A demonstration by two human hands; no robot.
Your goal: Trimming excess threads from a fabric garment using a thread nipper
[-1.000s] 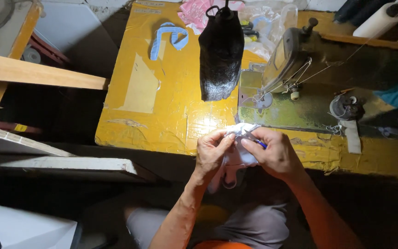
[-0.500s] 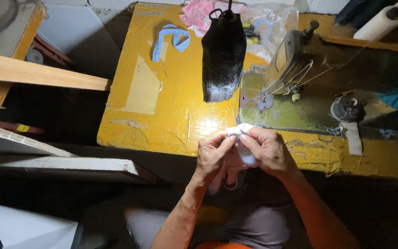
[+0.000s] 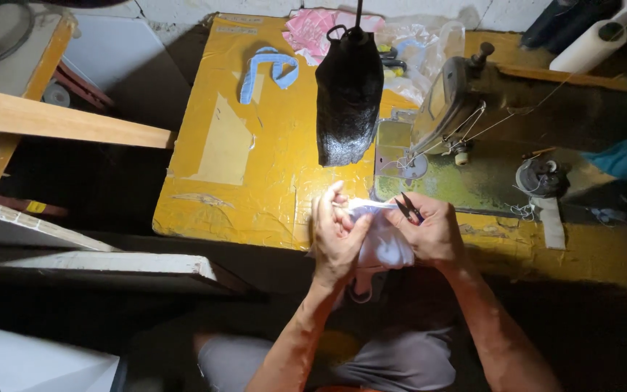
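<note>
Yellow worktable (image 3: 255, 196), worn; blue strap (image 3: 266, 69) far left, black bag (image 3: 348, 101) centre, sewing machine (image 3: 466, 109) right. My left hand (image 3: 335, 236) pinched the white cloth piece (image 3: 382, 243) at the near edge; my right hand (image 3: 433, 232) gripped it, thread snips (image 3: 409, 208) tucked in. Cloth judged light, limp; best held by its taut upper edge.

Bright glare on the yellow table (image 3: 255, 94), surroundings in deep shadow.

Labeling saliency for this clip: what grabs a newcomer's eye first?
The lit white cloth at the yellow table's near edge, pinched by the left hand while the right hand holds small black snips. Next, the black lamp shade hanging mid-table, left of the sewing machine.
</note>
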